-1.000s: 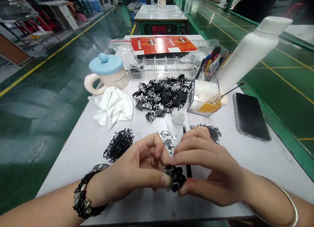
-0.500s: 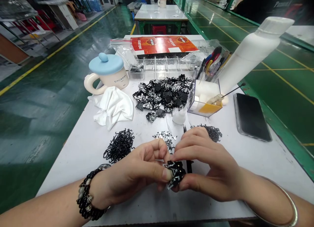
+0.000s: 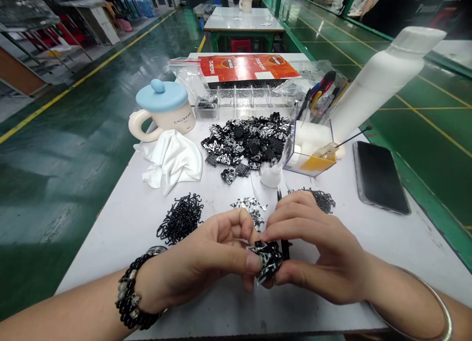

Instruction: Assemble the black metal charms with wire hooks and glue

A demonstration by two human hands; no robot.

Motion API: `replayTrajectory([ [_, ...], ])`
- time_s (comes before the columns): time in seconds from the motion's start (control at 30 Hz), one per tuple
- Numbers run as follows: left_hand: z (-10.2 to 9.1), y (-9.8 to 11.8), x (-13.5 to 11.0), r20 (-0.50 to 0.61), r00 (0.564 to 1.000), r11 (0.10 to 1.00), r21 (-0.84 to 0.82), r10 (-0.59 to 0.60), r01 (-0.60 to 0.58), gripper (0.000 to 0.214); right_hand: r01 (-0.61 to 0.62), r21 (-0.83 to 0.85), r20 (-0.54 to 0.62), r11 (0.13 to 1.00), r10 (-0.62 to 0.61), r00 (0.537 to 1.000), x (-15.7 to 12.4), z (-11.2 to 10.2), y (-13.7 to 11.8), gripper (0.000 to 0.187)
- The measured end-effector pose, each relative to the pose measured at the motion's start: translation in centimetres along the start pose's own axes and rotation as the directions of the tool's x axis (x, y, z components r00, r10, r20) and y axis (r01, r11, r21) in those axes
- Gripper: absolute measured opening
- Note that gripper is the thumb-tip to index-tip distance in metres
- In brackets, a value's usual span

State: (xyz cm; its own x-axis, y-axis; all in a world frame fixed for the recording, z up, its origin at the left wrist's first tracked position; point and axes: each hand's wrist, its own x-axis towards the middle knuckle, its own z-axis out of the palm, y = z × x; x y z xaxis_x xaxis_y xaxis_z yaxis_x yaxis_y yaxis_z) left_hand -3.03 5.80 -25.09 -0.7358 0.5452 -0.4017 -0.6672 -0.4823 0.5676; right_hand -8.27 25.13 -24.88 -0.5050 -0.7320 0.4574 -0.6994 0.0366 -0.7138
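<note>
Both my hands meet over the near edge of the white table [image 3: 368, 237]. My left hand [image 3: 206, 262] and my right hand [image 3: 317, 252] pinch the same small black and silver metal part [image 3: 267, 260] between thumbs and fingertips. A black tweezer-like tool [image 3: 283, 242] pokes out behind my right fingers. A small heap of silver clips [image 3: 250, 207] lies just beyond my fingers. Black wire hooks lie in a pile [image 3: 180, 218] to the left and another pile [image 3: 324, 201] to the right. A big heap of black and silver parts [image 3: 247, 139] fills the table's middle.
A cream mug with a blue lid [image 3: 162, 109] and a crumpled white cloth [image 3: 171, 159] sit at the left. A clear box of tools [image 3: 313, 134], a tilted white bottle [image 3: 379, 80] and a dark phone [image 3: 379, 176] are at the right. A compartment tray and red packet [image 3: 247, 68] lie behind.
My hands have stayed together on the part, turning it slightly between the fingertips. The view has shifted a little; nothing on the table moved.
</note>
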Motion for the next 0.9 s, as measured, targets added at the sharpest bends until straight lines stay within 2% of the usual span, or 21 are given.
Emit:
replayTrajectory([
  [0.13, 0.07, 0.02, 0.05, -0.004, 1.0, 1.0, 0.023, 0.015, -0.014, 0.023, -0.008, 0.008, 0.003, 1.0, 0.008, 1.0, -0.03, 0.05, 0.01, 0.026],
  [0.33, 0.29, -0.03, -0.1, -0.045, 0.994, 0.992, 0.083, 0.096, -0.092, 0.035, -0.018, 0.008, -0.015, 1.0, 0.018, 1.0, -0.26, 0.46, 0.02, 0.025],
  [0.67, 0.46, 0.11, -0.27, -0.069, 0.99, 0.981, 0.158, 0.127, -0.115, 0.04, 0.01, -0.031, 0.013, 0.999, -0.01, 1.0, -0.21, 0.33, 0.2, 0.026],
  [0.9, 0.44, 0.0, -0.23, -0.083, 0.986, 0.977, 0.168, 0.144, -0.128, 0.04, -0.017, -0.034, -0.005, 0.999, 0.017, 1.0, -0.22, 0.47, 0.13, 0.024],
])
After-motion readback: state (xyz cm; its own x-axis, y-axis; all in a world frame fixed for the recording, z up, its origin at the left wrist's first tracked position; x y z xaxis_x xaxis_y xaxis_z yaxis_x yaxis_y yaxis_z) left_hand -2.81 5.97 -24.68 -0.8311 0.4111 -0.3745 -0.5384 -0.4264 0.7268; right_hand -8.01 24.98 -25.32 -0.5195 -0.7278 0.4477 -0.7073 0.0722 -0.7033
